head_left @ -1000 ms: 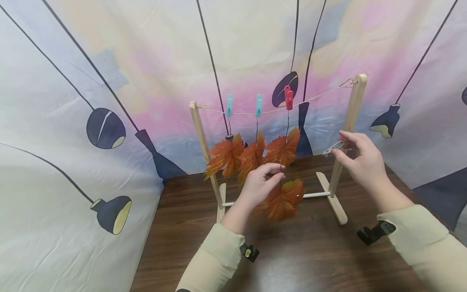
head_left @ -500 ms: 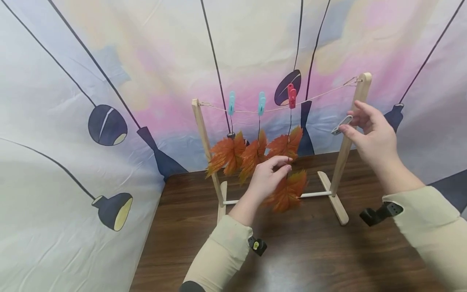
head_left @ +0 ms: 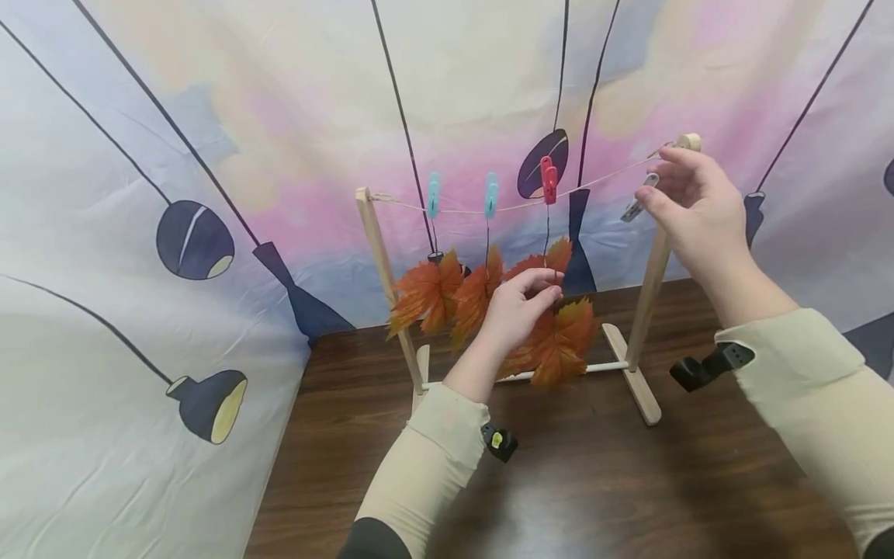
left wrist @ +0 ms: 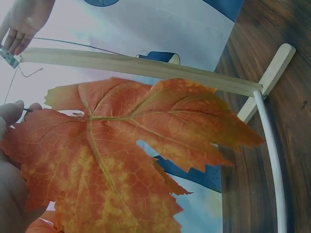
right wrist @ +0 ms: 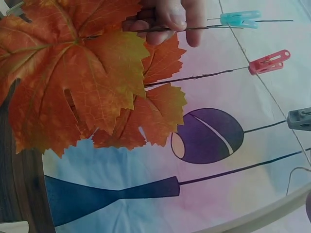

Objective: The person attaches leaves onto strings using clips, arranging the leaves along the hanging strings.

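Observation:
My left hand point(head_left: 520, 307) pinches the thin dark stem of an orange artificial maple leaf point(head_left: 564, 341), which hangs below the fingers and fills much of the left wrist view. My right hand point(head_left: 701, 206) holds a grey clothespin point(head_left: 639, 199) by the string point(head_left: 597, 185), near the right post. In the right wrist view the grey clothespin point(right wrist: 299, 119) is partly cut off by the frame edge; whether it touches the string I cannot tell. Several similar leaves point(head_left: 427, 295) hang by their stems from two light blue clothespins point(head_left: 492, 194) and a red clothespin point(head_left: 549, 180).
A wooden stand carries the string between its left post point(head_left: 380, 256) and right post point(head_left: 651, 303). A white rod point(head_left: 606, 366) joins its feet low down. It stands on a dark wood table point(head_left: 559, 466), before a backdrop cloth point(head_left: 279, 116) printed with lamps.
My right hand has risen with the grey clothespin from beside the right post to the string's height. The left hand has lifted the leaf upward and slightly right.

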Demonstrator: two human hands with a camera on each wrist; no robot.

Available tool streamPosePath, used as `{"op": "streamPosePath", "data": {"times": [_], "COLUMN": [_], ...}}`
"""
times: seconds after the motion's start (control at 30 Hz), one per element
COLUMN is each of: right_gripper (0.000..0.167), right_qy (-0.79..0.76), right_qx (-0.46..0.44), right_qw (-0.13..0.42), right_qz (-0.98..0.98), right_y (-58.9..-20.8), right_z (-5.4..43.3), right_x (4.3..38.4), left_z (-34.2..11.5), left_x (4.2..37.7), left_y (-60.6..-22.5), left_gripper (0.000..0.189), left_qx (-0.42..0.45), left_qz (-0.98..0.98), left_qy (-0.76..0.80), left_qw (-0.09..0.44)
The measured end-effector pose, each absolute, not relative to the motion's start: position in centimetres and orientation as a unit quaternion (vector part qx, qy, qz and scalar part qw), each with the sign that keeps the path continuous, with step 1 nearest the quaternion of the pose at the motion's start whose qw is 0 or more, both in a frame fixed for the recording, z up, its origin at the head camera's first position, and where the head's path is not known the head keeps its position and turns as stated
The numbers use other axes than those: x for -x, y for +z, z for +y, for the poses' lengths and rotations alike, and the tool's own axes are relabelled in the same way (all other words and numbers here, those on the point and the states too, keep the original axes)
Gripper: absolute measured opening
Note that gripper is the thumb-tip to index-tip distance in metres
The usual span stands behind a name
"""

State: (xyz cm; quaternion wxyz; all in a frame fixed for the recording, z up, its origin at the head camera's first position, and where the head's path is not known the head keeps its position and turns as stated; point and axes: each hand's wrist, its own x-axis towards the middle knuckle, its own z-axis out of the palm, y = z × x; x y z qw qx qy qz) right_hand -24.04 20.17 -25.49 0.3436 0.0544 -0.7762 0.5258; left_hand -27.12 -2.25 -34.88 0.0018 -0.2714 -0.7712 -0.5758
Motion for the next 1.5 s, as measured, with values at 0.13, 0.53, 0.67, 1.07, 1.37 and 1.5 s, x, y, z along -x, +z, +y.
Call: {"op": "streamPosePath", "data": {"times": [0.13,0.53,0.67,1.07,1.37,1.5], "right_gripper": [0.048,0.054,0.053,0.053,0.052,0.053], "right_qy": [0.526,0.501,0.505,0.519,0.505,0.483], "right_qx": [-0.053,-0.042,-0.053,-0.056,-0.049,-0.056], "right_qw": [0.336,0.291,0.290,0.294,0.291,0.273], "right_qz": [-0.779,-0.814,-0.812,-0.801,-0.811,-0.830], "right_y": [-24.8,-22.1,-21.8,-20.5,-19.5,-19.4], "right_z": [20.1,19.3,19.0,18.7,19.0,18.6], "right_x": [24.2,25.1,25.4,25.6,26.1,26.5], "left_z": [-1.9,0.0,0.7,2.4,2.9,3.2], "left_x": [27.2,27.5,27.6,28.1,28.6,28.7], "left_y": [-34.6,-32.9,-32.4,-32.0,-31.7,-31.7], "left_gripper": [0.027,0.026,0.024,0.034,0.033,0.032], "left_qx": [0.281,0.284,0.271,0.283,0.272,0.238], "left_qz": [-0.765,-0.820,-0.816,-0.779,-0.792,-0.800], "left_qy": [-0.579,-0.491,-0.503,-0.553,-0.539,-0.541], "left_qw": [0.012,0.080,0.090,0.082,0.089,0.101]}}
